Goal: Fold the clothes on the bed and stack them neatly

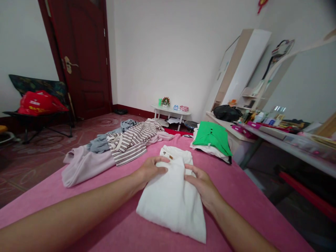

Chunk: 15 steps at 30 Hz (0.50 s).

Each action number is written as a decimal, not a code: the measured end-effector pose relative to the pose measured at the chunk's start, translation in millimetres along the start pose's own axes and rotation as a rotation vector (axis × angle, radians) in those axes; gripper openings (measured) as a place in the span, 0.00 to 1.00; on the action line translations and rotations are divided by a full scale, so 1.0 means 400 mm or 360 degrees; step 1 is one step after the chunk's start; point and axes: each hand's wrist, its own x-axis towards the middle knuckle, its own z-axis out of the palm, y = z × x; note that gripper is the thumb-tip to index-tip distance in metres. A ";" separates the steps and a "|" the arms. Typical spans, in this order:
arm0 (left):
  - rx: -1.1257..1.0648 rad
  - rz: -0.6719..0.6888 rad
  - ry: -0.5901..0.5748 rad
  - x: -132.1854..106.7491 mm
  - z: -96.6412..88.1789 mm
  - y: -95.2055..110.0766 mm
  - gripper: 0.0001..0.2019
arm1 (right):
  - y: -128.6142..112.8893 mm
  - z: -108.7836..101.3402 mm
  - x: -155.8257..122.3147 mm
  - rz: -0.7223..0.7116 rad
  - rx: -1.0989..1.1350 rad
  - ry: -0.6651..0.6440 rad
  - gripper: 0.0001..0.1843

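Observation:
A white shirt point(170, 203) lies folded into a long panel on the pink bedspread, its neckline and a small brown label at the far end. My left hand point(152, 170) grips its left edge just below the collar, thumb and forefinger on the cloth. On the opposite edge, my right hand point(202, 182) pinches the fabric between thumb and fingers. The fingers under the cloth are partly hidden. Beyond my right hand sits a stack of folded clothes with a green shirt point(212, 137) on top.
To the left lie a striped shirt point(131, 140), a pale pink garment point(86, 166) and a grey garment point(101, 143) in a loose heap. A cluttered dressing table point(291, 150) runs along the right. A low white table point(170, 110) stands by the back wall.

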 end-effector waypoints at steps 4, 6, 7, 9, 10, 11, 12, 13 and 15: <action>0.0540 0.0720 0.0279 0.083 0.010 0.053 0.15 | -0.049 -0.011 0.109 -0.0553 -0.0306 0.0392 0.22; 0.0869 0.0800 0.0452 0.145 -0.003 0.041 0.16 | -0.039 -0.034 0.178 -0.0770 -0.0649 0.0511 0.19; 0.1023 0.0759 0.0525 0.176 -0.012 0.022 0.17 | -0.022 -0.045 0.210 -0.0775 -0.0858 0.0534 0.18; 0.1283 0.0652 0.0626 0.232 -0.029 -0.034 0.19 | 0.028 -0.061 0.257 -0.0613 -0.1290 0.0590 0.20; 0.1360 0.0619 0.0676 0.253 -0.036 -0.065 0.21 | 0.055 -0.066 0.271 -0.0516 -0.1468 0.0641 0.23; 0.1406 0.0607 0.0720 0.269 -0.041 -0.093 0.23 | 0.078 -0.067 0.279 -0.0439 -0.1601 0.0697 0.28; 0.1423 0.0605 0.0758 0.280 -0.045 -0.115 0.26 | 0.097 -0.067 0.283 -0.0392 -0.1684 0.0752 0.33; 0.1420 0.0609 0.0785 0.286 -0.047 -0.131 0.29 | 0.110 -0.065 0.283 -0.0366 -0.1728 0.0793 0.37; 0.1349 0.0597 0.0795 0.289 -0.047 -0.143 0.35 | 0.120 -0.059 0.281 -0.0337 -0.1727 0.0839 0.41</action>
